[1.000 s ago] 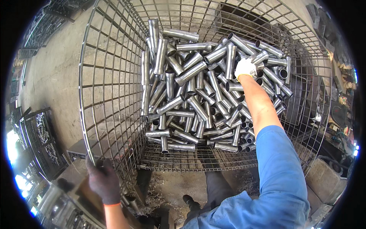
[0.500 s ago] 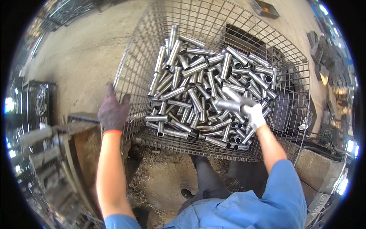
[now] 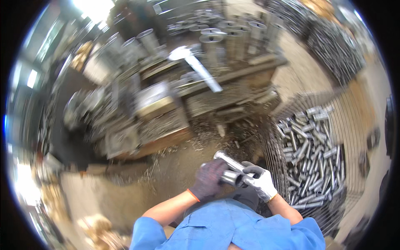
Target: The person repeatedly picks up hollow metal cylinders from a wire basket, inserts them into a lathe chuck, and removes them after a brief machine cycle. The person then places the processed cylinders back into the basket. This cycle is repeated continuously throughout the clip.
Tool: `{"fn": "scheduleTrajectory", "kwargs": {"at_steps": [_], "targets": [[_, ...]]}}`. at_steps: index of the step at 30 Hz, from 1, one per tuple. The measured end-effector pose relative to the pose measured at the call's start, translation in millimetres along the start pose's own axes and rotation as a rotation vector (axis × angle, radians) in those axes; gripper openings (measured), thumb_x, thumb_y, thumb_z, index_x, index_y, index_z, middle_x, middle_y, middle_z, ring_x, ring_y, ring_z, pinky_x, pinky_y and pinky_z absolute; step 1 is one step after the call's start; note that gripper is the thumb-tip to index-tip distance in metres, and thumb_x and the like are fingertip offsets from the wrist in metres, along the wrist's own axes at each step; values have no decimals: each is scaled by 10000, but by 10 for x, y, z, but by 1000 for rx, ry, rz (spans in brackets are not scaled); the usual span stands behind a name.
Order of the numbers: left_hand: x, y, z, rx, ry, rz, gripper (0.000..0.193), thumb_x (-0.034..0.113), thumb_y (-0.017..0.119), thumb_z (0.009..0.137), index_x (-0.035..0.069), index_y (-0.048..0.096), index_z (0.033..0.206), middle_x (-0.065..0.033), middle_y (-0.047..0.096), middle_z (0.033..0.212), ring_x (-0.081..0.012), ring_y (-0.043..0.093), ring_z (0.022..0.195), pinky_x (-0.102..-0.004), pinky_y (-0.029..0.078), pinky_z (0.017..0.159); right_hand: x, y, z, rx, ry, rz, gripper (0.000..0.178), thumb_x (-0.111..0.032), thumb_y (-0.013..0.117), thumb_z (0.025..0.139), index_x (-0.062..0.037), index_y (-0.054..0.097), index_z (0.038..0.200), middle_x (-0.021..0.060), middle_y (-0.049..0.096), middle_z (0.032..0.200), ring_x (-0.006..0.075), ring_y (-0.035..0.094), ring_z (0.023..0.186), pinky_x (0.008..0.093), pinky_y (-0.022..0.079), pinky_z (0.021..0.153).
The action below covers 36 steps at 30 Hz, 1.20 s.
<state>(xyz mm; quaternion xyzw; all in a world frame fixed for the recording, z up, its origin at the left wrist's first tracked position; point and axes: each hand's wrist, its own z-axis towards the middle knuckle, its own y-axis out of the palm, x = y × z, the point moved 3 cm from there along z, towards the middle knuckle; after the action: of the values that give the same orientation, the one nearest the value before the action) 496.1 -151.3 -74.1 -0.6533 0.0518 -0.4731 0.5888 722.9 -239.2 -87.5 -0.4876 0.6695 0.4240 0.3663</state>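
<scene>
Two smooth, shiny metal tubes (image 3: 228,161), round-mouthed and the upper one flared at its end, sit just left of the wire basket (image 3: 352,137), gripped between a left hand (image 3: 208,181) in a dark knit glove and a right hand (image 3: 260,182) in a pale one, the fingers of both curled around them. Inside the mesh-walled basket, similar tubes (image 3: 312,160) lie jumbled. Beyond the basket and to its left, wider flared cylinders (image 3: 211,48) stand on a grimy, blurred counter (image 3: 233,89). Half a second earlier, the left hand was at the basket's rim and the right carried tubes over the pile; the basket then filled mid-view.
</scene>
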Motion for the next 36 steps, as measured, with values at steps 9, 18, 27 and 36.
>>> {"fn": "scheduleTrajectory", "kwargs": {"at_steps": [9,18,27,36], "targets": [[-1884,-2403,-2097,870,-538,-816,436,24,812,871,18,632,1269,-63,735,1083,-176,733,976,-366,617,892,-1873,2228,832,-65,-844,-649,488,-375,802,910,-31,691,1238,155,753,1136,272,741,1067,419,600,968],[-3321,-3365,-1413,801,-557,-428,461,1,869,827,27,668,1241,-73,759,1101,-184,741,997,-369,611,900,-3516,4016,2803,151,-1238,-835,601,-300,773,920,-108,620,1470,162,732,1327,304,726,1200,383,547,1068],[-3604,-3222,-1190,515,-515,-430,476,13,880,800,55,645,1212,-56,745,1130,-191,713,1059,-390,587,977,-3307,5323,5190,64,-798,-1283,773,-467,730,894,-64,492,1510,241,713,1318,411,698,1203,478,536,1051],[-4063,-4779,-1489,645,-499,870,995,239,851,714,-21,414,1570,-230,464,1583,-448,404,1501,-548,275,1300,-3365,5688,4515,325,-729,-1481,838,-425,735,924,-78,393,1606,241,603,1454,460,685,1207,527,548,1047]]}}
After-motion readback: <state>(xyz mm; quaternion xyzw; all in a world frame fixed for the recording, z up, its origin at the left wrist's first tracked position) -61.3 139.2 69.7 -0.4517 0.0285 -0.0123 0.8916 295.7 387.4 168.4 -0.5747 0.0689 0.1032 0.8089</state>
